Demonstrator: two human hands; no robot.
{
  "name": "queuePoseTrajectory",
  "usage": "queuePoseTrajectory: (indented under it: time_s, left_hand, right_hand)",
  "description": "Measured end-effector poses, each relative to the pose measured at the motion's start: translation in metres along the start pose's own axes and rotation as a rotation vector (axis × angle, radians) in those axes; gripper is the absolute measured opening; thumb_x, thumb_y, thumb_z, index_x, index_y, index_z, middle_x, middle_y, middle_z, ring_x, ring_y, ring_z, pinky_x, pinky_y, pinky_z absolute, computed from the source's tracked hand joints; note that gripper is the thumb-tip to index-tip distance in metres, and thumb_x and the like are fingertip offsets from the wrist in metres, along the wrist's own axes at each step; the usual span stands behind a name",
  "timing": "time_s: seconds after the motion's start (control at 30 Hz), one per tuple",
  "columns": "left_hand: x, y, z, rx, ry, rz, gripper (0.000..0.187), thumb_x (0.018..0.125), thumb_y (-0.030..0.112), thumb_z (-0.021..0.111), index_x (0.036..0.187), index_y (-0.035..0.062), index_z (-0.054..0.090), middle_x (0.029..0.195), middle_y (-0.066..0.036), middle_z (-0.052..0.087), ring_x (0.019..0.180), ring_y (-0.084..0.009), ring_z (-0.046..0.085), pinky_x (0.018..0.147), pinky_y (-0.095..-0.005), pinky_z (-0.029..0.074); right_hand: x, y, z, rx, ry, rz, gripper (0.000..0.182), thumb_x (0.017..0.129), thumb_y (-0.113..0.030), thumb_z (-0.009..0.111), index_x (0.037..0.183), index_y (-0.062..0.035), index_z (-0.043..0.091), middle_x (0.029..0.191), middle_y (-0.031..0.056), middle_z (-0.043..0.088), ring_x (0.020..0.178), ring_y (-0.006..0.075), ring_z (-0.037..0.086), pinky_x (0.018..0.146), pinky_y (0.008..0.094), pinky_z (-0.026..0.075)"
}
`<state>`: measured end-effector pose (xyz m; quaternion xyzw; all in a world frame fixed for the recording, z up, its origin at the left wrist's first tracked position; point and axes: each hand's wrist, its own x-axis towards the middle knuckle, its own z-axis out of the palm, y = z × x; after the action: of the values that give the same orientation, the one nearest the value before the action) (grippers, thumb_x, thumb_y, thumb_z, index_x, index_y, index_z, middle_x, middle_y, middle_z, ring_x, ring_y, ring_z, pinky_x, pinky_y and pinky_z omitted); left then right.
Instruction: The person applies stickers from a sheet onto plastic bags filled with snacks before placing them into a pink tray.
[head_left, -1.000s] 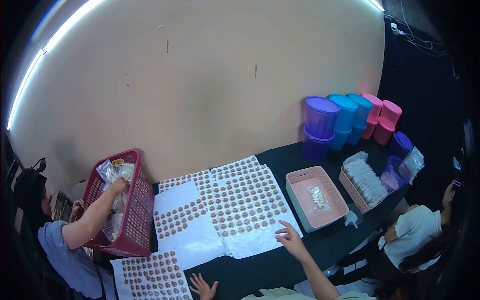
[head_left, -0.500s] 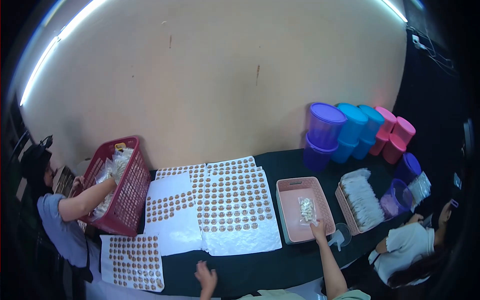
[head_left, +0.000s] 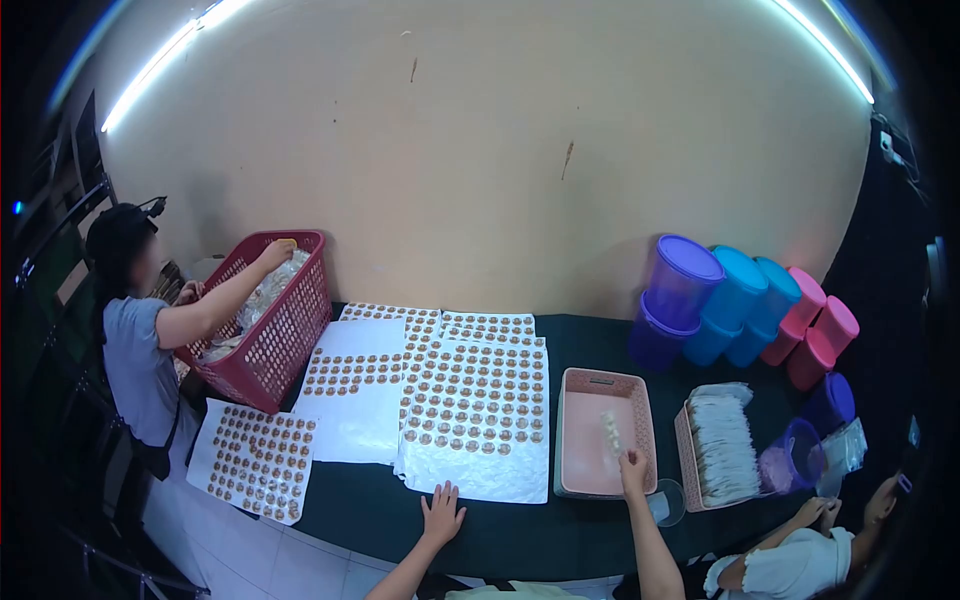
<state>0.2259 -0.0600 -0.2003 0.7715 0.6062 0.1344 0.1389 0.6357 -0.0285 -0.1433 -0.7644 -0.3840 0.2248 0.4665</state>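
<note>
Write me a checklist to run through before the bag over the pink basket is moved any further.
1. Right hand has the bag of white pieces: ok, gripped at its near end.
2. Bag clear of the pink basket floor: cannot tell from this angle.
3. Left hand free: ok, fingers spread at the sticker sheet's near edge, holding nothing.
4. Round stickers available on the sticker sheet: ok, many rows; only the near strip is bare.
5. Sticker on the bag: cannot tell, too small and blurred.
</note>
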Motion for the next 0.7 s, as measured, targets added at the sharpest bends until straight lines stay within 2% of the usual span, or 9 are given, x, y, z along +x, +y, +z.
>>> queuePoseTrajectory:
  time_s: [0.07, 0.17, 0.23, 0.43, 0.5, 0.53, 0.6, 0.63, 0.7]
  left_hand:
    - [-0.016, 0.002, 0.004, 0.042, 0.008, 0.007, 0.056, 0.081, 0.034, 0.049, 0.128, 0.0083, 0.033, 0.136, -0.012, 0.025, 0.126, -0.0290, 0.022, 0.096, -0.0605, 0.013]
    - [-0.045, 0.006, -0.004, 0.087, -0.040, 0.038, 0.055, 0.081, 0.035, 0.048, 0.128, 0.0094, 0.033, 0.136, -0.011, 0.026, 0.126, -0.0279, 0.023, 0.096, -0.0602, 0.012]
    - [-0.060, 0.001, -0.008, 0.089, -0.026, 0.042, 0.055, 0.079, 0.033, 0.051, 0.127, 0.0112, 0.036, 0.135, -0.009, 0.028, 0.125, -0.0255, 0.024, 0.096, -0.0600, 0.011]
    - [-0.068, -0.011, -0.030, -0.024, -0.114, 0.015, 0.050, 0.079, 0.027, 0.052, 0.124, 0.0118, 0.039, 0.132, -0.009, 0.033, 0.124, -0.0256, 0.027, 0.094, -0.0639, 0.005]
    - [-0.051, -0.006, -0.046, -0.115, -0.292, -0.108, 0.042, 0.081, 0.025, 0.052, 0.120, 0.0096, 0.044, 0.127, -0.009, 0.041, 0.119, -0.0245, 0.036, 0.098, -0.0559, 0.015]
    - [-0.042, -0.002, -0.059, -0.115, -0.297, -0.101, 0.042, 0.081, 0.025, 0.052, 0.120, 0.0096, 0.044, 0.127, -0.009, 0.041, 0.119, -0.0245, 0.036, 0.098, -0.0559, 0.015]
    - [-0.023, 0.008, -0.088, -0.960, -0.320, -0.170, 0.038, 0.083, 0.028, 0.052, 0.115, 0.0070, 0.049, 0.118, -0.009, 0.050, 0.107, -0.0235, 0.048, 0.095, -0.0408, 0.032]
    - [-0.016, 0.018, -0.112, -0.956, -0.329, -0.164, 0.038, 0.083, 0.028, 0.052, 0.115, 0.0070, 0.049, 0.118, -0.009, 0.050, 0.107, -0.0235, 0.048, 0.095, -0.0408, 0.032]
    - [-0.008, 0.038, -0.164, -1.456, -0.623, -0.181, 0.038, 0.084, 0.029, 0.053, 0.112, 0.0039, 0.050, 0.111, -0.009, 0.054, 0.099, -0.0161, 0.053, 0.081, -0.0269, 0.043]
  right_hand:
    - [-0.008, -0.018, -0.018, 0.352, -0.019, -0.008, 0.010, 0.077, -0.011, 0.055, 0.081, -0.0016, 0.055, 0.077, 0.0053, 0.058, 0.073, 0.0131, 0.057, 0.067, 0.0265, 0.046]
    - [-0.032, -0.071, -0.051, 0.561, -0.071, -0.184, 0.008, 0.082, -0.005, 0.047, 0.083, -0.0025, 0.054, 0.077, 0.0048, 0.058, 0.073, 0.0121, 0.057, 0.068, 0.0255, 0.046]
    - [-0.051, -0.101, -0.071, 0.658, -0.100, -0.203, 0.010, 0.085, -0.004, 0.044, 0.084, -0.0019, 0.054, 0.077, 0.0048, 0.058, 0.072, 0.0118, 0.057, 0.069, 0.0251, 0.047]
    - [-0.103, -0.158, -0.073, 0.635, -0.073, -0.154, 0.011, 0.086, -0.004, 0.043, 0.082, -0.0019, 0.053, 0.074, 0.0026, 0.055, 0.067, 0.0094, 0.053, 0.065, 0.0227, 0.046]
    - [-0.117, -0.168, -0.050, 0.521, -0.159, -0.197, 0.010, 0.085, -0.004, 0.044, 0.084, -0.0022, 0.054, 0.074, 0.0021, 0.055, 0.067, 0.0087, 0.053, 0.064, 0.0220, 0.045]
    - [-0.127, -0.181, -0.037, 0.468, -0.242, -0.237, 0.010, 0.085, -0.003, 0.045, 0.085, -0.0018, 0.054, 0.074, 0.0019, 0.054, 0.067, 0.0087, 0.053, 0.064, 0.0219, 0.044]
    - [-0.147, -0.202, -0.007, 0.370, -0.389, -0.296, 0.011, 0.084, -0.003, 0.045, 0.087, -0.0007, 0.055, 0.075, 0.0029, 0.056, 0.068, 0.0096, 0.054, 0.064, 0.0224, 0.044]
    - [-0.154, -0.208, 0.010, 0.326, -0.453, -0.315, 0.012, 0.084, -0.002, 0.046, 0.088, 0.0000, 0.056, 0.077, 0.0043, 0.058, 0.069, 0.0106, 0.055, 0.065, 0.0230, 0.045]
    - [-0.168, -0.222, 0.042, 0.246, -0.569, -0.356, 0.013, 0.083, -0.001, 0.047, 0.091, 0.0013, 0.056, 0.082, 0.0072, 0.060, 0.074, 0.0124, 0.058, 0.066, 0.0249, 0.046]
